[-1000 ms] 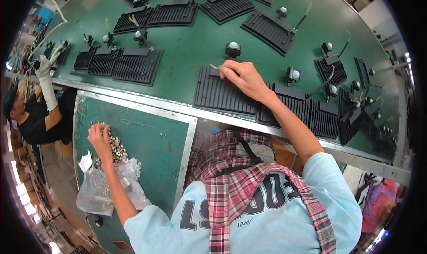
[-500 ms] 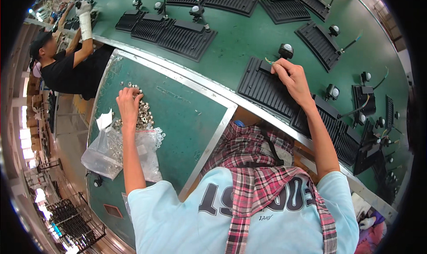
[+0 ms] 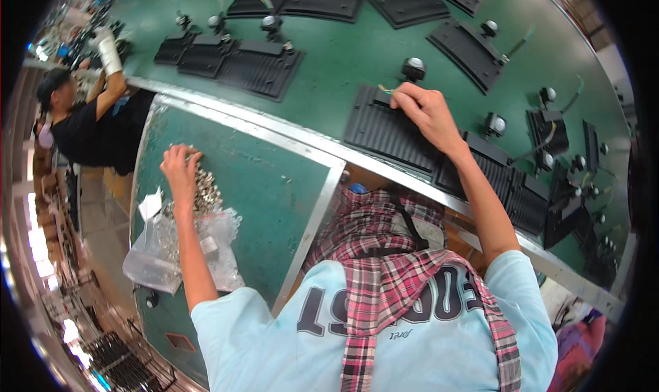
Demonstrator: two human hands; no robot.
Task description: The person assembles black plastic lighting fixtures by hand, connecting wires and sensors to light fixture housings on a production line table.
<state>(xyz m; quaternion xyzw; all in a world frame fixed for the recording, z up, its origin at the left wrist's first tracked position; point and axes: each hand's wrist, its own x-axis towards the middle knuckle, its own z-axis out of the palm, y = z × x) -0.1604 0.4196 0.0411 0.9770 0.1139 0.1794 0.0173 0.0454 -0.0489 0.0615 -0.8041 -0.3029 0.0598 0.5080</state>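
My left hand (image 3: 180, 176) is over the far end of a pile of small metal nuts (image 3: 208, 194) on the green side table. Its fingers are bent and drawn together; whatever lies between them is too small to make out. Beyond the table's metal edge, my right hand (image 3: 429, 114) pinches a thin cable with coloured wire ends (image 3: 386, 89). That hand is above a black ribbed lamp housing (image 3: 388, 132), where a round-lensed black sensor (image 3: 414, 68) stands at its far side. My fingers hide most of the cable.
Plastic bags (image 3: 154, 258) of small parts lie by my left forearm. More ribbed housings (image 3: 261, 69) with sensors and wires cover the long green bench (image 3: 329, 69). A raised metal rim (image 3: 274, 132) divides the two surfaces. At the far left a person (image 3: 96, 124) in black works.
The whole view has shifted, so the bench appears farther left. My left fingers have moved slightly toward the far end of the nut pile. My right hand keeps its pinch on the cable.
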